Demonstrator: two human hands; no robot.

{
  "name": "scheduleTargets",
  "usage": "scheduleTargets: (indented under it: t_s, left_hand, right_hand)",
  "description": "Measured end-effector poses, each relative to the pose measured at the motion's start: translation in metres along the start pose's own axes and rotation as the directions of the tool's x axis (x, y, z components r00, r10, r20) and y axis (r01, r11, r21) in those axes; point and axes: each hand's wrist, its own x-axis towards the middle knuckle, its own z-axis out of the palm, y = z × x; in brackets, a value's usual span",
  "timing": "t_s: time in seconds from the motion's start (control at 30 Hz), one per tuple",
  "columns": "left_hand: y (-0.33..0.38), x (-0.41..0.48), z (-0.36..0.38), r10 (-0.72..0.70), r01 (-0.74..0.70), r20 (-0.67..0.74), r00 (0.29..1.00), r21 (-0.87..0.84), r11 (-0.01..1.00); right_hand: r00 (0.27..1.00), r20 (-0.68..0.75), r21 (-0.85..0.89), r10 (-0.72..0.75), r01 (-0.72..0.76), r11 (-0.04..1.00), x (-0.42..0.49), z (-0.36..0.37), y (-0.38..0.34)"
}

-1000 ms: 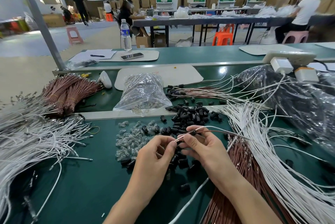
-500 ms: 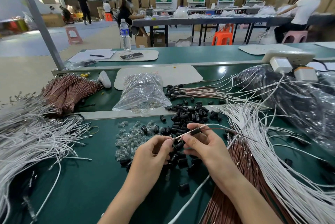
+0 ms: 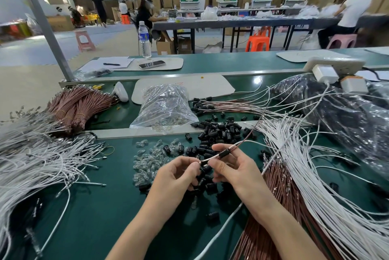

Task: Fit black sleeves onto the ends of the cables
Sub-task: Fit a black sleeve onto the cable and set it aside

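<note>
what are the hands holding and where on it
One cable: left hand pinches its tip, right hand grips it at the black sleeve.

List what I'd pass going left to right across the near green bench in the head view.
White cables on the left → clear parts pile → left hand → right hand, both pinching one cable → brown cables → white cables on the right.
</note>
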Motion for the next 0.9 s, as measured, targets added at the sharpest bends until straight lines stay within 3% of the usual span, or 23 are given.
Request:
scheduleTargets:
  t_s: [0.47,0.9]
  left_hand:
    - [0.0012,0.0017,-0.0026,-0.057,0.058,0.044,0.997,-0.03,0.998]
    - [0.0,0.0002,-0.0021,-0.035,0.036,0.043,0.998,-0.024,0.999]
  right_hand:
    - [0.997,0.038,-0.121,-0.07,0.075,0.99,-0.0017,0.0064,0.0007]
    - [0.995,-0.004,-0.108,-0.097,0.096,0.99,-0.0018,0.0087,-0.0005]
